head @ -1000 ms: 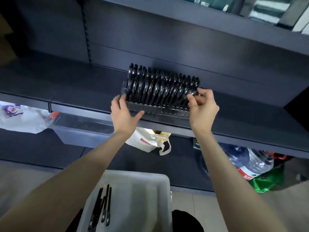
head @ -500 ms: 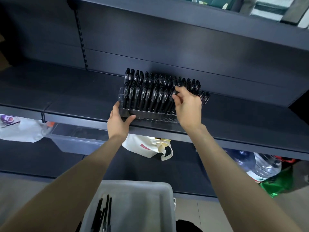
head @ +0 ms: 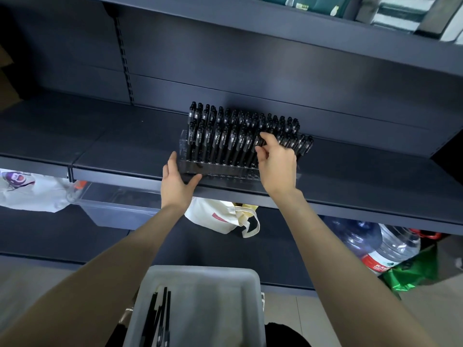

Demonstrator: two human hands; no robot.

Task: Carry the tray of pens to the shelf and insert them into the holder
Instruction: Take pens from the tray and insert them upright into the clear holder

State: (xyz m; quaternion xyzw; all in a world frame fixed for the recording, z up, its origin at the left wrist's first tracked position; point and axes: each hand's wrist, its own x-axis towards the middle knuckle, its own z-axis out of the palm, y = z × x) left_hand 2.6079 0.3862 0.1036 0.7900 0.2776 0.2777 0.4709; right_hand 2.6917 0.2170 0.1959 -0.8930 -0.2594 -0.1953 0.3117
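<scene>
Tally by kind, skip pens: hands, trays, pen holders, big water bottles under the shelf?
Hands: 2, left hand, right hand pinching a pen
Tray: 1
Pen holder: 1
Water bottles: 2, blue bottle, clear bottle
Total: 6

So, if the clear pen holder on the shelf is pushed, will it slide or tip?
Probably slides, not tips: the holder sits low and wide on the smooth shelf. Full rows of pens likely make it heavy. The left hand bracing its corner suggests it shifts.

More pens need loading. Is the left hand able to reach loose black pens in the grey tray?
Likely yes: left hand only braces the clear plastic holder; loose black pens lie uncovered.
</scene>
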